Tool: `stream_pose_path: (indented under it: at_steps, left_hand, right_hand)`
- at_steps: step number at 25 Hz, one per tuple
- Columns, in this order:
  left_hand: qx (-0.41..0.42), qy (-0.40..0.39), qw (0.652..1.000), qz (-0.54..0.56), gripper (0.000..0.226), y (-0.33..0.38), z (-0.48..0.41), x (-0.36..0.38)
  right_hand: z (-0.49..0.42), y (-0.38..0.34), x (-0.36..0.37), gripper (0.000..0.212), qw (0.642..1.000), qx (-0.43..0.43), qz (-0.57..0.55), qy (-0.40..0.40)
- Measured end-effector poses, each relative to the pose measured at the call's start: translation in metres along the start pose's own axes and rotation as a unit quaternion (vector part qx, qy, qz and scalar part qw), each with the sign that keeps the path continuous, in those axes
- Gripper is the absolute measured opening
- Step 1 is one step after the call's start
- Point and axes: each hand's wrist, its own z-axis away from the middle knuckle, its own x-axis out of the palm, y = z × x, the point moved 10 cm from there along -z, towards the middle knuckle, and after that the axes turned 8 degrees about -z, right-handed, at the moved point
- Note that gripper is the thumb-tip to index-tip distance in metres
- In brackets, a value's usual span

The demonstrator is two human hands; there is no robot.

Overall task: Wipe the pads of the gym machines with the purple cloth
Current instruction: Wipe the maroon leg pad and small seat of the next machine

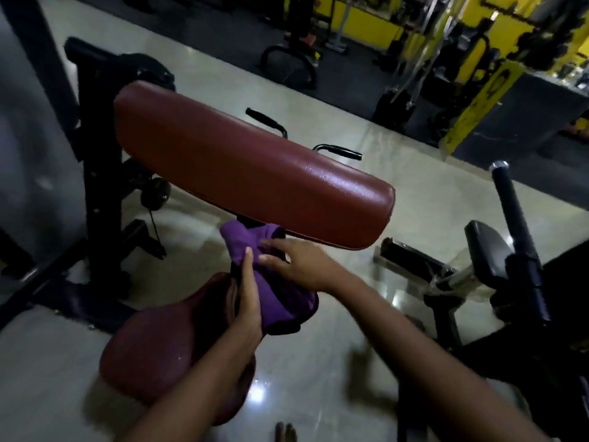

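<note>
A long maroon arm pad (242, 164) slopes across the middle of the head view on a black frame. Below it sits a rounded maroon seat pad (153, 346). Between the two, the bunched purple cloth (280, 301) is held in front of the seat. My left hand (247, 301) grips the cloth from its left side, thumb and fingers wrapped along it. My right hand (296, 263) lies on top of the cloth with its fingers stretched out toward the left, just under the arm pad's lower edge.
A black machine upright (95, 148) stands at the left. Two black handles (338, 152) poke out behind the arm pad. A black bench pad (487, 253) and a padded bar (513, 224) stand at the right. Glossy floor (318, 371) surrounds the seat; my foot (285, 432) shows at the bottom.
</note>
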Motion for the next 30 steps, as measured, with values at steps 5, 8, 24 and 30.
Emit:
stream_pose_path:
  at_steps: [5,8,24,30]
  left_hand:
    - [0.077,0.166,0.960,0.213,0.087,0.007,-0.019,0.047]
    - [0.017,0.119,0.952,0.281,0.086,0.007,-0.035,0.100]
    - [0.115,0.245,0.925,0.267,0.055,0.072,-0.065,0.037]
    - [0.154,0.310,0.913,0.215,0.056,0.127,-0.099,-0.037]
  right_hand:
    - [-0.025,0.038,-0.096,0.049,0.916,-0.158,0.348,0.124]
    - [-0.040,0.059,-0.101,0.055,0.891,-0.192,0.399,0.105]
    - [-0.046,0.046,-0.106,0.060,0.920,-0.233,0.289,0.129]
    - [-0.140,-0.024,-0.108,0.080,0.963,-0.172,0.168,0.124]
